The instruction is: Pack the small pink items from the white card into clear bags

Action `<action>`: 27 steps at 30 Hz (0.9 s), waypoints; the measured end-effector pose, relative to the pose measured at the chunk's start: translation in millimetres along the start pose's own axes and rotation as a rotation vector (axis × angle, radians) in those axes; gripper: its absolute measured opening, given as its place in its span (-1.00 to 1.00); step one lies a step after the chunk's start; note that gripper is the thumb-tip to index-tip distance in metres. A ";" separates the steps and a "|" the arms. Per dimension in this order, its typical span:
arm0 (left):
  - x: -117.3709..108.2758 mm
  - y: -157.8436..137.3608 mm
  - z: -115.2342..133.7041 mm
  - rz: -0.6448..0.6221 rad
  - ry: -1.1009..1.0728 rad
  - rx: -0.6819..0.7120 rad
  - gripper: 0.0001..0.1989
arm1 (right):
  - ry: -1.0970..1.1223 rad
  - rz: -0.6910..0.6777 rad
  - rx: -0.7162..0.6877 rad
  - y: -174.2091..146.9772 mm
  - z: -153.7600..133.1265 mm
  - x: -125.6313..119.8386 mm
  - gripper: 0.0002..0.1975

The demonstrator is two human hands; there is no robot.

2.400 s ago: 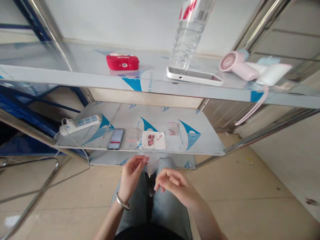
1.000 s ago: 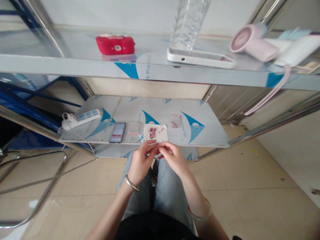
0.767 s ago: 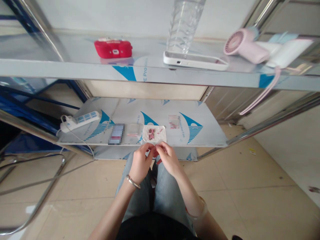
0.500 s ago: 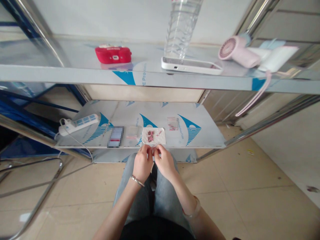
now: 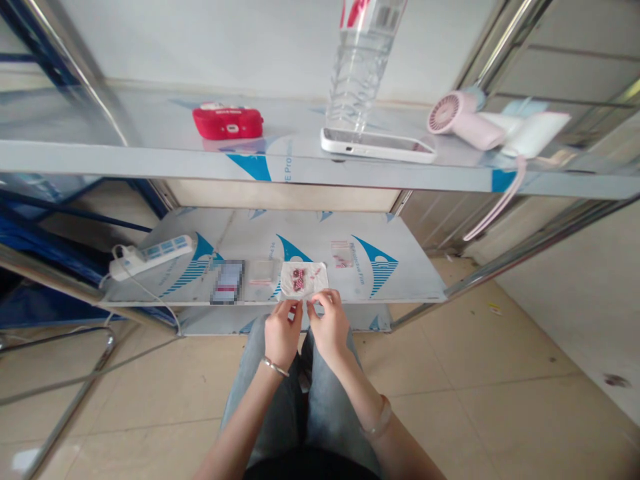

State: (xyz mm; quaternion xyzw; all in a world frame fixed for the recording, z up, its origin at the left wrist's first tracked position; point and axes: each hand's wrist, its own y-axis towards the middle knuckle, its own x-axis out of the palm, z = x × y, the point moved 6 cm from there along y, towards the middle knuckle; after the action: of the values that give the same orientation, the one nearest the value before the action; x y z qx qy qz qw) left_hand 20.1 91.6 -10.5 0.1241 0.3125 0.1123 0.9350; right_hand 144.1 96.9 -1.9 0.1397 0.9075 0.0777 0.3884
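Both hands are over my knees, just in front of the lower shelf's edge. My left hand [image 5: 281,333] is closed in a pinch, and a small reddish piece shows at its fingers. Beside it, my right hand [image 5: 328,327] has thumb and forefinger curled into a pinch; anything between them is too small to make out. A small gap separates the fingertips. Just beyond them lies a white tissue-like sheet [image 5: 320,285] with small dark red patterned pieces [image 5: 299,279] on it. A clear bag [image 5: 343,255] with reddish bits lies behind to the right, and a clear flat case [image 5: 262,271] to the left.
The lower shelf [image 5: 240,233] also carries a phone [image 5: 228,283] and a power strip [image 5: 165,250]. Above, the upper shelf [image 5: 150,160] holds a red case [image 5: 228,123], a bottle [image 5: 357,83], a white phone [image 5: 377,147] and a pink fan [image 5: 465,120] with a dangling strap.
My fingertips, close together before, have moved slightly apart. The right hand's fingers are lifted and more arched. The whole view has shifted a little.
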 end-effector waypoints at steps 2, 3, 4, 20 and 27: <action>4.5 -3.5 2.1 -0.004 0.003 0.018 -0.83 | 0.003 -0.063 -0.017 0.9 1.2 3.4 -0.87; 6.9 -5.1 3.0 -0.009 0.008 0.029 -0.83 | 0.000 -0.098 -0.016 1.2 3.3 5.2 -0.84; 9.2 -6.4 3.9 -0.015 0.019 0.043 -0.82 | -0.006 -0.132 -0.008 1.6 6.4 6.9 -0.80; 38.3 20.8 -43.3 -0.545 0.053 0.211 -0.30 | 0.255 -0.639 -0.171 39.0 48.2 43.5 -0.60; 47.4 40.8 -49.7 -0.512 -0.098 0.157 -0.31 | 0.268 -0.762 -0.138 65.1 46.5 57.0 -0.69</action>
State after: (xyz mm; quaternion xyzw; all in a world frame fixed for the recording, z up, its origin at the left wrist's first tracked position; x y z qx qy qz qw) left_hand 21.3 151.8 -63.0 0.1183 0.2956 -0.1587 0.9346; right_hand 152.9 178.1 -56.5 -0.2441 0.9296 0.0067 0.2762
